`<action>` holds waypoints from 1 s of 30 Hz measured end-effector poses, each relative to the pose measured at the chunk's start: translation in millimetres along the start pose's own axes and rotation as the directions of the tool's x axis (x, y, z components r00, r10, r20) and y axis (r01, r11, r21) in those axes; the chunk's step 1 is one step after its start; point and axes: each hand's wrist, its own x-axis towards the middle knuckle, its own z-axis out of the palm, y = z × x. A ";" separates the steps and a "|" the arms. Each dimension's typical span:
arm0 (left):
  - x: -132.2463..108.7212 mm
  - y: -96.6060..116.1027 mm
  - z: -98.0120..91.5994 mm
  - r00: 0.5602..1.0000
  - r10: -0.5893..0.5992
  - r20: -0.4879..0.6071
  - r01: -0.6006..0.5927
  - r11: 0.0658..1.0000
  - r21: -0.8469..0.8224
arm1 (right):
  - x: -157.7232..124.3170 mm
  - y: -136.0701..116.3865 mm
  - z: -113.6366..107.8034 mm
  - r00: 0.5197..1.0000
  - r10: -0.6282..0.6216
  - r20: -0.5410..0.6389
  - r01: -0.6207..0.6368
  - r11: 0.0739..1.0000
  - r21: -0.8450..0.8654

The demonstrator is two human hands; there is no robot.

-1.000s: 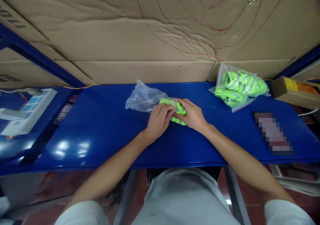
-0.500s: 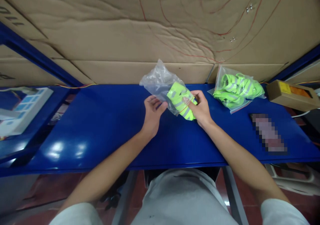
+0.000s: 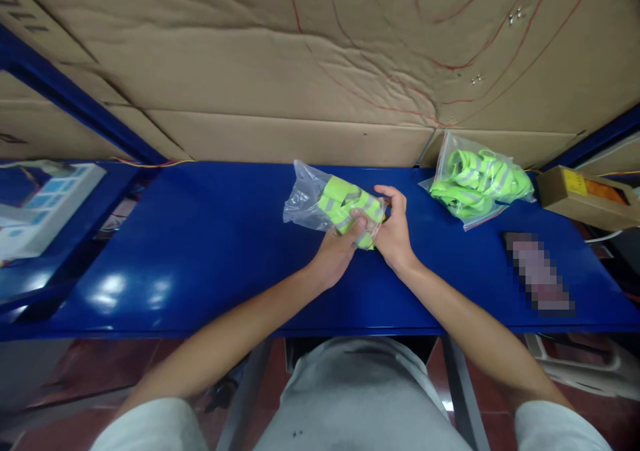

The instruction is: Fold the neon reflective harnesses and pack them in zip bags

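Observation:
A clear zip-lock plastic bag (image 3: 304, 199) lies tilted between my hands, above the middle of the blue table. Inside it is a folded bundle of neon yellow-green reflective straps (image 3: 343, 191) with silver-grey bands. My left hand (image 3: 336, 256) is closed on the bag's near side, thumb on top over the bundle and fingers hidden beneath. My right hand (image 3: 395, 236) grips the bag's right end, at the red-lined opening, with its fingers curled behind the edge. The bag's left end sticks out loose and crumpled.
A second zip bag (image 3: 483, 179) of neon straps lies to the right, by a small cardboard box (image 3: 585, 197). Nearer stands a blurred-out phone-like object (image 3: 539, 271) on the blue table (image 3: 210, 251). A cardboard wall (image 3: 280, 71) rises behind; a white device (image 3: 55, 204) is left.
My left hand has moved right and taken hold of the bag's near side over the straps. The bag has tipped lower and leftward, and the straps now sit further inside it.

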 end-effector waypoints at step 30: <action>10.1 16.0 -25.9 0.907 -0.413 0.078 0.420 0.895 -0.150 | 6.0 13.7 -2.1 0.957 0.122 0.262 -0.149 0.985 0.087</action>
